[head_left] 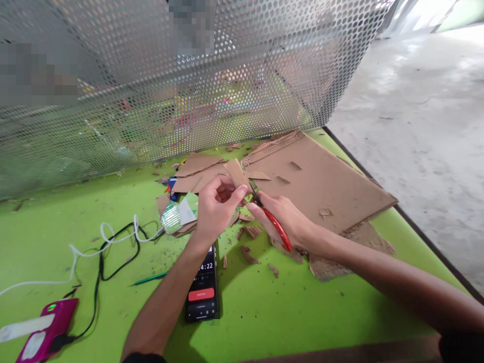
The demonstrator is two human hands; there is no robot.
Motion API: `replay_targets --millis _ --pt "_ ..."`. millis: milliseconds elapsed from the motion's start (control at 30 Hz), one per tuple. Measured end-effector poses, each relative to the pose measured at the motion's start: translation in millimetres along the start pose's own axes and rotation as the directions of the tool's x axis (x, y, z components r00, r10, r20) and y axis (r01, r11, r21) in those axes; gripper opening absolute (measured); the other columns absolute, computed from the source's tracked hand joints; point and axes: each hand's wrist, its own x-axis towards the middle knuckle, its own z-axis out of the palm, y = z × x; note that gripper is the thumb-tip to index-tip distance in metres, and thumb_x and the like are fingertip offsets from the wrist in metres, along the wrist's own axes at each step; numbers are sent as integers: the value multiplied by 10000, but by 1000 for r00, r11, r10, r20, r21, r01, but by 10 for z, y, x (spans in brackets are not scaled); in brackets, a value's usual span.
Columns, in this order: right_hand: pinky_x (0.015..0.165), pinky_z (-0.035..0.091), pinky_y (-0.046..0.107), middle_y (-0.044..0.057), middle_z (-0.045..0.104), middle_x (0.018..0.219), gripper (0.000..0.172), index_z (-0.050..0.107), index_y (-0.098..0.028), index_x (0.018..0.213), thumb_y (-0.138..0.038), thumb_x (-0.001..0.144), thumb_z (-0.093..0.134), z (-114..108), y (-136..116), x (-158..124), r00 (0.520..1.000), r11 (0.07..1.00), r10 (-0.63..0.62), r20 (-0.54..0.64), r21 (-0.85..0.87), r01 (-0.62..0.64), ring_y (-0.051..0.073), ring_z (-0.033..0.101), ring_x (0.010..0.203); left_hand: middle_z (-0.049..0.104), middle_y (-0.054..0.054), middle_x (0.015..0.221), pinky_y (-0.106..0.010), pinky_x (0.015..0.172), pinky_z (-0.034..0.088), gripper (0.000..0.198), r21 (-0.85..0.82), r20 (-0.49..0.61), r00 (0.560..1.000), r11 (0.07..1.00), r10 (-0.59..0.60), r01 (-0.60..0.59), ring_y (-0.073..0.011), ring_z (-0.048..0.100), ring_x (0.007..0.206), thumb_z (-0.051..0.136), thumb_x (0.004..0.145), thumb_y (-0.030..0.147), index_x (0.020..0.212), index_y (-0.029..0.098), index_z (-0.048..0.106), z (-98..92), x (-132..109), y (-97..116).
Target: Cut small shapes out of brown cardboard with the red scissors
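The left hand [215, 207] pinched a cardboard piece [236, 173] in its fingers [239, 191]; the right hand [285, 218] gripped red-handled scissors [275, 225]. Blades so near those fingers could probably nick them.

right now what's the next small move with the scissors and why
Probably a short snip into the cardboard piece: the left hand pinches it up off the table, and the scissors in the right hand have their blades at its lower right edge. Trimmed scraps lie below, so small cuts seem to fit.

Small tan cardboard scrap [236, 173], tilted upright, red-handled scissors [273, 220] with blades at its lower right edge
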Motion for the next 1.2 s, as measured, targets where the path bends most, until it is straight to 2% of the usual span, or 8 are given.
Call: replay_targets --millis 367,733,967,1200 --pt "499 302 272 -21 549 636 388 424 -229 848 -479 1124 313 9 15 -5 1000 999 -6 -12 -46 6 103 414 463 759 -15 769 -242 565 565 277 33 -16 1000 999 15 -14 -122 675 554 829 793 390 806 183 645 -15 -2 15" --pt "458 324 249 -30 562 602 439 439 -227 824 -514 1124 297 18 9 -2 999 997 33 -25 68 -32 95 438 422 759 -20 772 -242 569 572 259 45 3 1000 999 6 -6 -120 673 555 814 804 383 814 182 650 -6 -13 7" --pt "474 285 250 -31 542 583 421 498 -202 912 -496 1120 280 27 18 -1 998 997 58 -16 43 -57 99 418 430 726 0 711 -241 543 551 249 31 -1 1000 999 12 -12 -117 653 528 820 785 364 797 185 646 7 -3 41" --pt "482 264 254 -43 503 567 376 412 -233 840 -464 1112 295 39 13 -6 996 996 89 -30 28 -88 92 387 414 719 12 705 -229 542 542 235 3 -1 1000 1000 14 -14 -109 653 528 819 792 333 804 184 638 3 -11 26"
